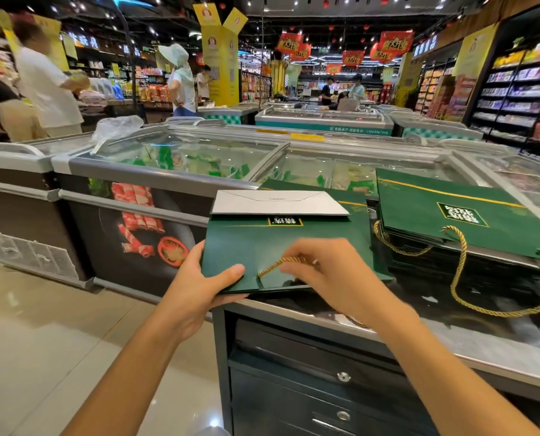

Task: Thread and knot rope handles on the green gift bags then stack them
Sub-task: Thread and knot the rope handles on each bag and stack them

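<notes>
Both hands held one flat green gift bag at the counter edge: your left hand gripped its near corner, thumb on top; your right hand pinched its gold rope.

Bright ceiling spotlights glare off the glossy floor; edges bow outward, distant shoppers blur.

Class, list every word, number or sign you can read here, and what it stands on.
"大开业": red banners.
Green bag label: upside-down Chinese characters, too blurred.
Freezer strip: Chinese print and a phone number, too small.
Yellow posters and shelf signs: blurred.
</notes>
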`<state>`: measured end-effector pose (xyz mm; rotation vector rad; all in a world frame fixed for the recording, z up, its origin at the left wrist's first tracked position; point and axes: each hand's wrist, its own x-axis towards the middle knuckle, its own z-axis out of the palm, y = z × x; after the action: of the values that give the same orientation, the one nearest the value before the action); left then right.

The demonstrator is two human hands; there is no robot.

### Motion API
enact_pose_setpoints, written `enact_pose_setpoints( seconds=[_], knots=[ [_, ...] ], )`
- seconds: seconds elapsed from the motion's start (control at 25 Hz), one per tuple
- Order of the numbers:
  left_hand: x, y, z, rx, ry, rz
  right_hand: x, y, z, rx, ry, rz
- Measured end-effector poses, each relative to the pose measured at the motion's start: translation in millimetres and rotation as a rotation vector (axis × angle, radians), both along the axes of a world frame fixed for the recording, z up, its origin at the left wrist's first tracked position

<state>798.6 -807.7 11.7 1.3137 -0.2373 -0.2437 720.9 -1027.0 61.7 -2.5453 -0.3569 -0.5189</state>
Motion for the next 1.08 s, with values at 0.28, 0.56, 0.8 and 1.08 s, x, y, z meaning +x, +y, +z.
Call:
enact_pose_setpoints(
  seconds=[0.28, 0.56, 0.8, 1.08],
  knots=[
    [-4.1, -2.7, -1.0, -0.044, -0.009, -0.003, 26.8, 2.7, 69.8, -0.134, 0.208, 0.053],
    [-3.5, 1.7, 6.5, -0.015, -0.044, -0.016, 31.3, -2.2, 104.6, -0.073, 0.076, 0.014],
    [-4.5, 2.7, 8.4, 0.011, -0.059, -0.018, 28.8, -13.9, 127.1, 0.053, -0.044, -0.003],
    [-8.4, 3.1, 8.8, 0.0, -0.055, -0.006, 30.3, -21.3, 100.6, 0.182, -0.053, -0.062]
  ],
)
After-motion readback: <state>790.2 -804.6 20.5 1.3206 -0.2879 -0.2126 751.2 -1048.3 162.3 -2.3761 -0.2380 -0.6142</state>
